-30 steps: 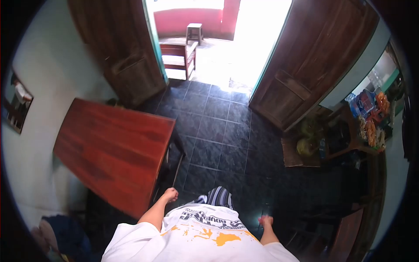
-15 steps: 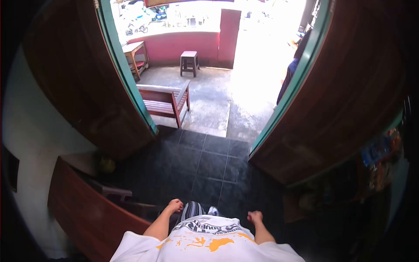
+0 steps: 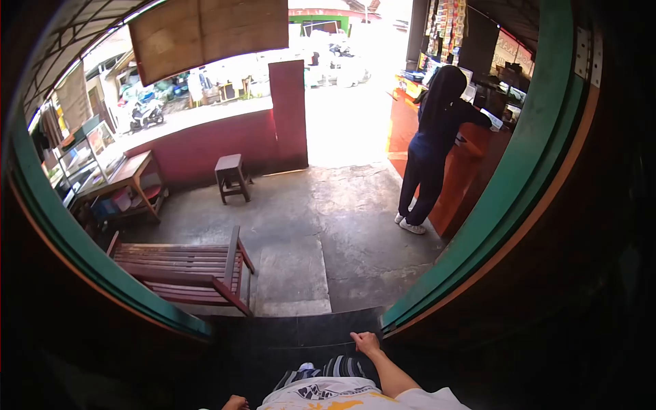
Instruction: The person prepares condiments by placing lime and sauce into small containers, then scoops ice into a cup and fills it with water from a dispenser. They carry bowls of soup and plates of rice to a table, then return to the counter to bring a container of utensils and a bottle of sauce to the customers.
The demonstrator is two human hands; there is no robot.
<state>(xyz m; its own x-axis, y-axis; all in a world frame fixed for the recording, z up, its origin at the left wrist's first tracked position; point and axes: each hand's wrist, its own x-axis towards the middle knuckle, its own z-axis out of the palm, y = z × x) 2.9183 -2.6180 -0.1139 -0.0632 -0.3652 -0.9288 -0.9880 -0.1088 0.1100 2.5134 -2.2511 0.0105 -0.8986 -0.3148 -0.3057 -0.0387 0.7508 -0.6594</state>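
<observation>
1. The right hand (image 3: 365, 342) hangs low over the dark tiled floor (image 3: 301, 335), fingers curled together in a loose fist with nothing in it.
2. It is just beside the foot of the green door frame (image 3: 478, 236), near the floor's outer edge.
3. The left hand (image 3: 236, 403) barely shows at the bottom edge of the view; I cannot tell how its fingers are set.
4. Beyond the doorway, a slatted wooden bench (image 3: 184, 266) stands on the concrete porch (image 3: 342, 225) to the left, with a small stool (image 3: 231, 174) further back.
5. Another person (image 3: 434, 137) stands at a red counter (image 3: 471, 171), well apart.
</observation>
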